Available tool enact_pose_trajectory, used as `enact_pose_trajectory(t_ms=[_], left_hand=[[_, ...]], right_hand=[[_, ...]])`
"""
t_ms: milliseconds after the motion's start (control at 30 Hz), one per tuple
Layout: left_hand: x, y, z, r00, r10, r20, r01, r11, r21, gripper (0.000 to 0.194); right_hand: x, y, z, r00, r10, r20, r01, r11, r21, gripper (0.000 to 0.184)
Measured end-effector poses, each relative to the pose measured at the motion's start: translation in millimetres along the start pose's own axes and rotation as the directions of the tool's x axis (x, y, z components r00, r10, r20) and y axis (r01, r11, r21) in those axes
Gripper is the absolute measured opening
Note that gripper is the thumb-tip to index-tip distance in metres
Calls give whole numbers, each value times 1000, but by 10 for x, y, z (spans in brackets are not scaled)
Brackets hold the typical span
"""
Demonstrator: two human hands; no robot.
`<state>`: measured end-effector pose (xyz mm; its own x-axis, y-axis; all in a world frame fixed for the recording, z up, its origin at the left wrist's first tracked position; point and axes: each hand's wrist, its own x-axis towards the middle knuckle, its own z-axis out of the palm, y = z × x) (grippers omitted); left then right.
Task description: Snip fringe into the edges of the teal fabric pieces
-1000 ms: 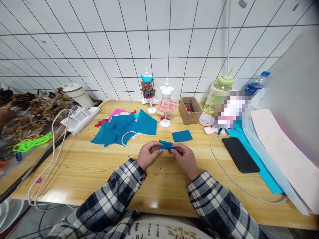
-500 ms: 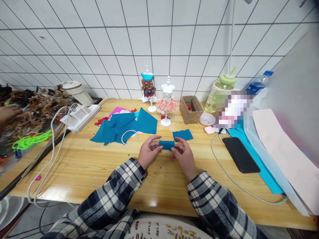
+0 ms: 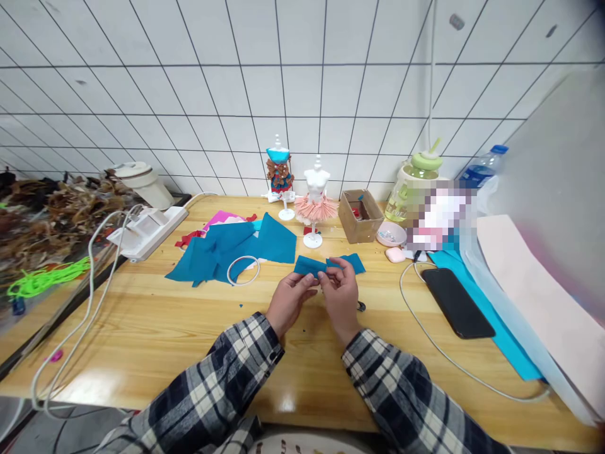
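Between my two hands is a small piece of teal fabric (image 3: 309,266), held up over the wooden table. My left hand (image 3: 289,301) pinches its lower edge between thumb and fingers. Close beside it, my right hand (image 3: 339,295) grips the same piece near its right side, thumbs almost touching. A second teal fabric piece (image 3: 354,262) lies flat just behind my right hand, partly covered by it. To the left a larger heap of teal fabric (image 3: 222,249) is spread out, with a white ring (image 3: 244,271) on its front edge.
At the back stand a small dress form in a pink ruffled skirt (image 3: 316,207), another dressed form (image 3: 280,173) and a cardboard box (image 3: 362,217). A black phone (image 3: 457,302) and its white cable lie right. A power strip (image 3: 147,233) sits left, its cables hanging over the edge.
My hands have drawn closer together. The held fabric, a narrow folded strip before, now shows a wider, tilted face. A small dark object has come into view beside my right hand.
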<state>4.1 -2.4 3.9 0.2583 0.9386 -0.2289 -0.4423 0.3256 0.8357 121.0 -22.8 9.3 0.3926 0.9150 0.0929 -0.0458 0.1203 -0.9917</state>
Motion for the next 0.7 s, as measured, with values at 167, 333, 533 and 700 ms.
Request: enact_pose_trajectory(t_ms=[167, 333, 533, 700], left_hand=[[126, 39, -93, 984, 132, -118, -122, 988, 91, 24], [113, 48, -103, 996, 89, -28, -86, 994, 70, 31], [153, -30, -68, 998, 11, -68, -11, 1000, 7, 27], [224, 48, -151, 992, -44, -120, 38, 998, -53, 28]], right_hand=[[21, 30, 37, 998, 22, 67, -22, 1000, -9, 30], [56, 89, -57, 997, 39, 64, -36, 998, -54, 30], [59, 101, -49, 994, 3, 107, 13, 989, -148, 34], [214, -72, -462, 909, -141, 393, 395, 596, -699, 22]])
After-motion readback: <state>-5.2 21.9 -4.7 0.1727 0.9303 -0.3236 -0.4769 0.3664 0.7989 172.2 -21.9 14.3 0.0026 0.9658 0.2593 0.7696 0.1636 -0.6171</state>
